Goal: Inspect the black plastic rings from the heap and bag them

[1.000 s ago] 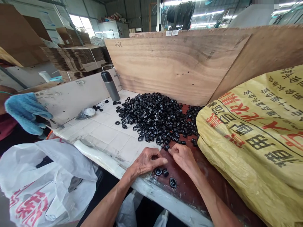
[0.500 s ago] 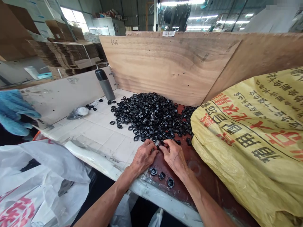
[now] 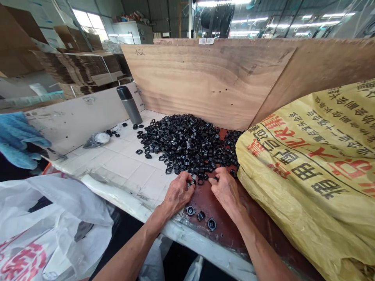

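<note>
Left hand and right hand at near edge of heap of black plastic rings; fingers curled, part open, any hold on a ring unclear. Three rings lie apart, nearer side of heap; bulk of heap remains.

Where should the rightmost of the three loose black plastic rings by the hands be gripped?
Pinch the black plastic ring by its outer rim from above, using the right hand: it lies flat, hole up, apart from the pile.
</note>
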### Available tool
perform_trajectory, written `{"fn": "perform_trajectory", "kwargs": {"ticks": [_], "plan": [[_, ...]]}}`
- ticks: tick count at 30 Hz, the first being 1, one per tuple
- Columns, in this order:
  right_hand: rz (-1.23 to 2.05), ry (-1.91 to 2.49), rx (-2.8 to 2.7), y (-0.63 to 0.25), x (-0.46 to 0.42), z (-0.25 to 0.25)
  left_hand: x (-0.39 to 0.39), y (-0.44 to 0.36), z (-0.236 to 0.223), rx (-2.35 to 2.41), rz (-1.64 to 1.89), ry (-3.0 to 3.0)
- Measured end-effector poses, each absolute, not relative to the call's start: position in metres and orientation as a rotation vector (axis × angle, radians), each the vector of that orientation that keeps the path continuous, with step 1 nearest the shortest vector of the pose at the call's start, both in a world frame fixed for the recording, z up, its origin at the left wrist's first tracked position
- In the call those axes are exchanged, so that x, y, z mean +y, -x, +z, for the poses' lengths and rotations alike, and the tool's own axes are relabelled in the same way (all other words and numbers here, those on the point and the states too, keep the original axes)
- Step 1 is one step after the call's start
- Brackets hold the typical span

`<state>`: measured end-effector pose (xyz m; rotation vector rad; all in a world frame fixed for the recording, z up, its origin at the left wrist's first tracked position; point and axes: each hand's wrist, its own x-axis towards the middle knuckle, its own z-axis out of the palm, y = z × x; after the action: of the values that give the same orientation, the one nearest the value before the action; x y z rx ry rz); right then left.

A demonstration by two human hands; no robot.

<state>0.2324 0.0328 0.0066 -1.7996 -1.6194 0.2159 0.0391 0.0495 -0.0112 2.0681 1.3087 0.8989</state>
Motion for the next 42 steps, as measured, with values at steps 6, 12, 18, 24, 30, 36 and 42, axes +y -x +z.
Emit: {"fn": "perform_trajectory", "kwargs": {"ticks": [6,12,18,24,30,36,42], "plan": [[0.720,1.577,-1.671,-0.222,0.028,0.021,0.051,-0.035,-0.008,1.263,0.889,-1.925],[0.772,1.440,-1.673,-0.210,0.025,0.020,0.052,-0.031,-0.003,1.089,0.897,-1.627],[0.838,1.404,-1.530,-0.208,0.022,0.027,0.051,-0.029,0.009,0.935,0.920,-1.252],[0.727,1.294,-1.620,-0.209,0.020,0.035,0.050,-0.027,0.016,0.842,1.018,-1.178],[0.709,1.228,-1.667,-0.209,0.017,0.040,0.049,-0.026,0.017,0.917,1.021,-1.173],[0.653,1.238,-1.654,-0.206,0.018,0.040,0.048,-0.027,0.014,0.920,1.012,-1.210],[0.591,1.225,-1.652,-0.202,0.019,0.036,0.048,-0.026,0.005,0.928,1.076,-1.383]]}}
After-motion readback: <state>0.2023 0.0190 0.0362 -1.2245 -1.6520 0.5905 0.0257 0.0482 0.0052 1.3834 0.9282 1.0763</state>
